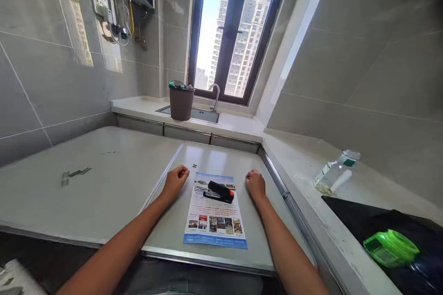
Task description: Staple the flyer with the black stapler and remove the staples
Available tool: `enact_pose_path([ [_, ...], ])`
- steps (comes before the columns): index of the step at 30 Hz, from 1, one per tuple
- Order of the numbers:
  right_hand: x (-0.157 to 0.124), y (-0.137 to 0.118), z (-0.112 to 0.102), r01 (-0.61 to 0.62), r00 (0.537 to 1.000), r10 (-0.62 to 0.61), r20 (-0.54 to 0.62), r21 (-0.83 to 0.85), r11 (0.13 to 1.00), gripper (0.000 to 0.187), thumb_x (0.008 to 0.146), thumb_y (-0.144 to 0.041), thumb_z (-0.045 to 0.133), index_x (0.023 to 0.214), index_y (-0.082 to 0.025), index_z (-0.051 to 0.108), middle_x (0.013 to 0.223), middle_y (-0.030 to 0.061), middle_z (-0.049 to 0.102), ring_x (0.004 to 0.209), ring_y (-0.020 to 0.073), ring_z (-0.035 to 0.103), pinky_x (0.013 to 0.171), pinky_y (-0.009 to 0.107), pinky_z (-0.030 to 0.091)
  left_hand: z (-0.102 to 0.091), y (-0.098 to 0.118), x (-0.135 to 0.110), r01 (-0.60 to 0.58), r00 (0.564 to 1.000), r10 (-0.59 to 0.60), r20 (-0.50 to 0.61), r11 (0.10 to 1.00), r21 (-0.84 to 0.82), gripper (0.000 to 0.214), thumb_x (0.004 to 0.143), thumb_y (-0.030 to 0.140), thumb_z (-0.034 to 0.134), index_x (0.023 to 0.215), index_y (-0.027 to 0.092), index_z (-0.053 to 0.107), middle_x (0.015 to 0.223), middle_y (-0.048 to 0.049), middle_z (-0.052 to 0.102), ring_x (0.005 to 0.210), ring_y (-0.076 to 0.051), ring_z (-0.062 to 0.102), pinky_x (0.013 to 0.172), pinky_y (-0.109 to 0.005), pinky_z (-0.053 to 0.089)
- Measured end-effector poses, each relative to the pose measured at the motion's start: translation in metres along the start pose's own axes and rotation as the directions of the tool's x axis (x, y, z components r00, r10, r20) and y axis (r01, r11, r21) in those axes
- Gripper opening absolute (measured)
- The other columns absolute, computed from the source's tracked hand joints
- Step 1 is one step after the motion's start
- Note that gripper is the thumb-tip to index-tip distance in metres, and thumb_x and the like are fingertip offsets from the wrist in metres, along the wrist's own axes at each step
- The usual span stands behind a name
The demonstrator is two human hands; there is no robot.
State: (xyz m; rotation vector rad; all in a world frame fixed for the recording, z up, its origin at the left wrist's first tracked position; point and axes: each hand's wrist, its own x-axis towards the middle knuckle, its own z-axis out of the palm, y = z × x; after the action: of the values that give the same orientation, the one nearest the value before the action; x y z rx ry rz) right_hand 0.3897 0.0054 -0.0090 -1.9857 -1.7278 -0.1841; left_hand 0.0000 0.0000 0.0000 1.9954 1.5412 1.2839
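A black stapler (221, 192) with a red-orange end lies across a printed flyer (215, 235) on the pale tabletop. A thin silver metal part sticks out of its left end. To the left of the flyer rests my left hand (176, 179), curled into a loose fist with nothing showing in it. On the other side, my right hand (256, 183) is closed too, resting on the table apart from the flyer and stapler. A small strip of staples (194, 166) lies just beyond my left hand.
More staple strips (76, 174) lie on the left board. A brown bin (182, 103) stands by the sink (204, 115) under the window. Along the right ledge are a clear jar (334, 176) and a bright green object (391, 248) on black material.
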Motion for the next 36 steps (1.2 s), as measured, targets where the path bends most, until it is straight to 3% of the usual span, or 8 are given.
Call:
enact_pose_path([
  [5, 0.002, 0.01, 0.011, 0.007, 1.0, -0.008, 0.011, 0.029, 1.0, 0.026, 0.092, -0.007, 0.056, 0.089, -0.013, 0.081, 0.104, 0.0122, 0.075, 0.093, 0.0206, 0.068, 0.077, 0.026, 0.044, 0.008, -0.012, 0.013, 0.013, 0.999, -0.017, 0.041, 0.997, 0.08, 0.022, 0.095, 0.032, 0.05, 0.09, 0.018, 0.067, 0.084, -0.006, 0.071, 0.078, -0.022, 0.065, 0.077, -0.034, 0.051],
  [10, 0.005, 0.016, 0.022, 0.075, 0.997, -0.077, 0.03, 0.078, 0.994, 0.028, 0.094, -0.008, 0.055, 0.098, -0.016, 0.082, 0.111, 0.0136, 0.076, 0.11, 0.0254, 0.066, 0.094, 0.029, 0.048, 0.029, -0.02, 0.042, -0.055, 0.987, 0.03, 0.157, 0.987, 0.152, 0.028, 0.092, 0.021, 0.053, 0.112, 0.013, 0.072, 0.124, -0.0193, 0.072, 0.121, -0.032, 0.065, 0.108, -0.044, 0.048],
  [13, 0.005, 0.016, 0.026, 0.117, 0.993, -0.12, 0.022, 0.108, 0.987, 0.03, 0.095, -0.008, 0.054, 0.106, -0.017, 0.081, 0.122, 0.0139, 0.075, 0.117, 0.0274, 0.063, 0.101, 0.032, 0.048, 0.039, -0.019, 0.055, -0.11, 0.966, 0.073, 0.249, 0.984, 0.14, 0.033, 0.093, 0.018, 0.056, 0.12, 0.016, 0.073, 0.138, -0.0158, 0.069, 0.134, -0.029, 0.06, 0.117, -0.042, 0.043],
  [17, 0.005, 0.019, 0.03, 0.135, 0.991, -0.136, 0.001, 0.149, 0.98, 0.039, 0.091, -0.004, 0.053, 0.117, -0.018, 0.079, 0.127, 0.014, 0.074, 0.117, 0.0291, 0.063, 0.104, 0.037, 0.049, 0.041, -0.018, 0.055, -0.115, 0.953, 0.075, 0.293, 0.986, 0.12, 0.021, 0.092, 0.019, 0.059, 0.104, 0.02, 0.077, 0.124, -0.0146, 0.075, 0.119, -0.028, 0.067, 0.106, -0.04, 0.049],
  [21, 0.006, 0.022, 0.032, 0.136, 0.991, -0.132, -0.032, 0.206, 0.969, 0.054, 0.082, 0.003, 0.051, 0.124, -0.019, 0.076, 0.131, 0.0122, 0.073, 0.12, 0.0288, 0.062, 0.106, 0.039, 0.049, 0.036, -0.016, 0.042, -0.058, 0.971, 0.041, 0.234, 0.996, 0.067, 0.015, 0.09, 0.022, 0.062, 0.079, 0.019, 0.07, 0.094, -0.0139, 0.074, 0.098, -0.029, 0.07, 0.088, -0.038, 0.052],
  [28, 0.004, 0.012, 0.026, 0.179, 0.979, -0.134, -0.154, 0.332, 0.926, 0.048, 0.09, -0.004, 0.042, 0.125, -0.016, 0.073, 0.125, 0.0142, 0.073, 0.12, 0.0291, 0.061, 0.109, 0.045, 0.049, 0.041, 0.002, 0.016, 0.001, 0.983, 0.045, 0.18, 0.968, -0.25, 0.04, 0.103, 0.047, 0.044, 0.115, 0.018, 0.069, 0.09, -0.0081, 0.074, 0.068, -0.019, 0.068, 0.069, -0.032, 0.056],
  [31, -0.001, 0.002, 0.022, 0.219, 0.97, -0.158, -0.185, 0.377, 0.9, 0.043, 0.094, -0.007, 0.042, 0.119, -0.017, 0.075, 0.117, 0.0131, 0.074, 0.115, 0.0288, 0.062, 0.106, 0.046, 0.051, 0.041, 0.006, 0.009, -0.016, 0.975, 0.088, 0.206, 0.944, -0.33, 0.044, 0.098, 0.054, 0.052, 0.113, 0.017, 0.071, 0.086, -0.0068, 0.074, 0.068, -0.019, 0.069, 0.07, -0.033, 0.058],
  [36, -0.01, -0.017, 0.011, 0.352, 0.936, -0.302, -0.182, 0.425, 0.834, 0.032, 0.102, -0.018, 0.046, 0.116, -0.022, 0.075, 0.114, 0.0108, 0.073, 0.112, 0.0274, 0.063, 0.102, 0.045, 0.052, 0.027, 0.004, 0.003, -0.065, 0.967, 0.135, 0.215, 0.95, -0.304, 0.033, 0.094, 0.047, 0.064, 0.113, 0.021, 0.073, 0.09, -0.0044, 0.078, 0.079, -0.021, 0.072, 0.079, -0.034, 0.056],
])
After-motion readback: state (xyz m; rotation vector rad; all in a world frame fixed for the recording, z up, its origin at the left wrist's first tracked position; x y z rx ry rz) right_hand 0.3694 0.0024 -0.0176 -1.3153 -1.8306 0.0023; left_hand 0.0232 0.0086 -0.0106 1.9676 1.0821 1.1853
